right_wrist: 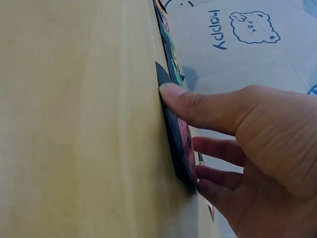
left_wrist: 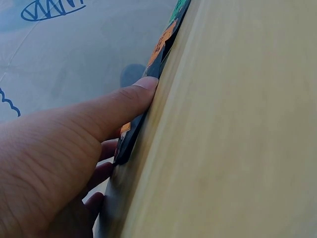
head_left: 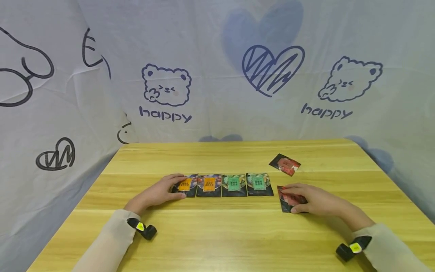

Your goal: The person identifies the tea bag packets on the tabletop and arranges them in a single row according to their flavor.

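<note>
Four small packets make a row across the table. My left hand [head_left: 159, 193] rests on the leftmost orange-labelled packet [head_left: 185, 184], thumb at its near edge and fingers by its far edge. Beside it lie a second orange-labelled packet [head_left: 209, 185] and two green-labelled ones, the left green packet [head_left: 234, 185] and the right green packet [head_left: 259, 184]. At the row's right end, slightly nearer me, my right hand [head_left: 317, 200] holds a red packet [right_wrist: 173, 124] between thumb and fingers. Its dark near edge shows in the right wrist view, and the hand covers its right part.
Another red packet [head_left: 286, 164] lies askew behind the right hand. The wooden table [head_left: 217, 234] ends at the back against a pale cloth [head_left: 217, 75] with bear and heart drawings. Black bands with small devices sit on both wrists.
</note>
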The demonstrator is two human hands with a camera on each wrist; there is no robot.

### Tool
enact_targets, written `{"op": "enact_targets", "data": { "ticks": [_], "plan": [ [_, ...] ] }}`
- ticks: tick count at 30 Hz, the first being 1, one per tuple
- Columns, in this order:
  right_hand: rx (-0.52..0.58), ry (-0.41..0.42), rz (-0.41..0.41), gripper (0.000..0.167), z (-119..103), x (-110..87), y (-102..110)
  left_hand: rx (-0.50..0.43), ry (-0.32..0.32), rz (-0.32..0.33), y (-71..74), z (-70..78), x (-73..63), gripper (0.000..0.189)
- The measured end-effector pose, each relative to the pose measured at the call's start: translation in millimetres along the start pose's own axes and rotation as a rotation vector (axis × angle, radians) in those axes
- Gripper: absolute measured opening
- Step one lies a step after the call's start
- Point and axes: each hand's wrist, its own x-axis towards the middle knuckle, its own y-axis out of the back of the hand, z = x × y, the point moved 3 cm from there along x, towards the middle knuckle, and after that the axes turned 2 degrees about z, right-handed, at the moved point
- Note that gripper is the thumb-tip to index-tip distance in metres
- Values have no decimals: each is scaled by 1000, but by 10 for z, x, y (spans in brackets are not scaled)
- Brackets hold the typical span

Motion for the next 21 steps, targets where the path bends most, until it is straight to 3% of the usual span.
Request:
{"op": "enact_targets", "data": {
  "ticks": [5,14,21],
  "plan": [
    [17,-18,26,66,30,41,4,9,-1,5,-5,-9,11,79],
    [-88,0,116,64,64,112,21,-8,-4,2,-14,-1,-7,79],
    [-60,47,122,60,117,217,23,-15,0,0,-1,8,-8,79]
  ]
}}
